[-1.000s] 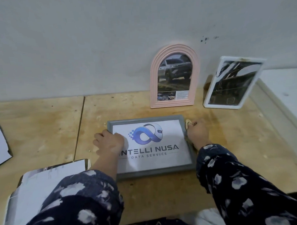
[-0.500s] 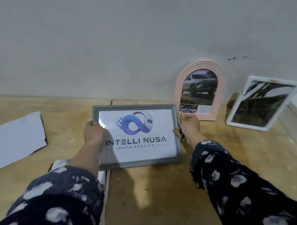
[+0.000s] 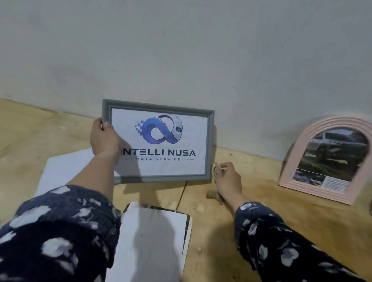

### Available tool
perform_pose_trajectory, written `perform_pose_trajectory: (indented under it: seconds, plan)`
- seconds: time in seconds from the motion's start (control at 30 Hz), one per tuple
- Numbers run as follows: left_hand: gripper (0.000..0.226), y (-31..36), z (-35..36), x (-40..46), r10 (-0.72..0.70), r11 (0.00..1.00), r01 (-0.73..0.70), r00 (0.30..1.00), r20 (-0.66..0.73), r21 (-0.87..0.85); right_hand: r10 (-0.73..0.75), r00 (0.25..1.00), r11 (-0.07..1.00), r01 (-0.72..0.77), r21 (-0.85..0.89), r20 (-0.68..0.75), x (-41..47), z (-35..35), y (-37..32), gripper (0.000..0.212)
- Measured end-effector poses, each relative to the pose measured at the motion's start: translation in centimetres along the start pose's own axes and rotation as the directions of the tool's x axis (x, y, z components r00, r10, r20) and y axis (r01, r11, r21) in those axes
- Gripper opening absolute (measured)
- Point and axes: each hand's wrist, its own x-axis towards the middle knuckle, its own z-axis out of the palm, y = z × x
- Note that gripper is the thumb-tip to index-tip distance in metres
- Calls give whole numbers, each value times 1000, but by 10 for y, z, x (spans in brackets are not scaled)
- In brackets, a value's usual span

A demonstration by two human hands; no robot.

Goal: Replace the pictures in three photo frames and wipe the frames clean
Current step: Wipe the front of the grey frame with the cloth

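1. Grey frame (image 3: 210, 127) with a logo print was held up off the table (image 3: 269, 211), near the wall (image 3: 176, 45), tilted slightly.
2. Left hand (image 3: 104, 140) gripped its left edge, fingers curled behind and thumb on the front.
3. Right hand (image 3: 227, 179) was low by the frame's lower right corner, its fingers closed round a crumpled brownish cloth (image 3: 214, 196).
4. Pink arched frame (image 3: 304, 140) with a car photo leaned against the wall to the right.
5. Loose sheets of paper (image 3: 151, 244) lay on the table below the frame.
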Motion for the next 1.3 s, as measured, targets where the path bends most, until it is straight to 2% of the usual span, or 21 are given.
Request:
perform_pose_trajectory:
  seconds: [0.1,0.2,0.27,0.43,0.53,0.6,0.7,0.8,0.93,1.03,1.13,1.3]
  plan:
    - [37,-10,-11,19,-6,1000,6,999,-34,7,-11,979,989,41,-145,204,-2,21,10,35]
    - [36,-21,-17,29,-21,1000,22,999,-48,10,22,975,984,18,-177,220,5,30,1,48]
    - [36,-26,-18,34,-17,1000,17,998,-54,3,-1,976,992,29,-123,216,16,29,-19,49]
    - [35,-21,-18,46,-14,999,12,998,-63,-43,-3,961,986,-44,163,278,48,23,-81,49]
    - [34,-15,-6,46,-4,996,1,999,-38,-92,-12,972,960,-54,274,236,65,18,-96,51]
    - [32,-11,9,43,-28,989,27,1000,-2,-147,-7,987,950,-43,309,160,72,8,-94,52]
    - [16,-9,40,40,-105,967,124,990,97,-224,10,998,946,-28,323,59,77,-17,-79,47]
    - [9,-4,79,29,-100,965,141,977,188,-220,54,999,928,-48,369,-4,79,-43,-58,46]
    - [26,7,127,1,-82,966,161,934,347,-203,135,985,901,-78,428,-105,78,-70,-28,48]
    - [29,7,152,-15,-87,961,193,890,448,-198,186,972,890,-104,443,-146,78,-83,-5,54]
    - [33,3,168,-25,-83,959,209,855,511,-193,217,965,871,-123,476,-147,80,-86,9,59]
    - [46,0,179,-27,-18,966,168,805,593,-199,239,968,827,-165,538,-71,89,-82,18,69]
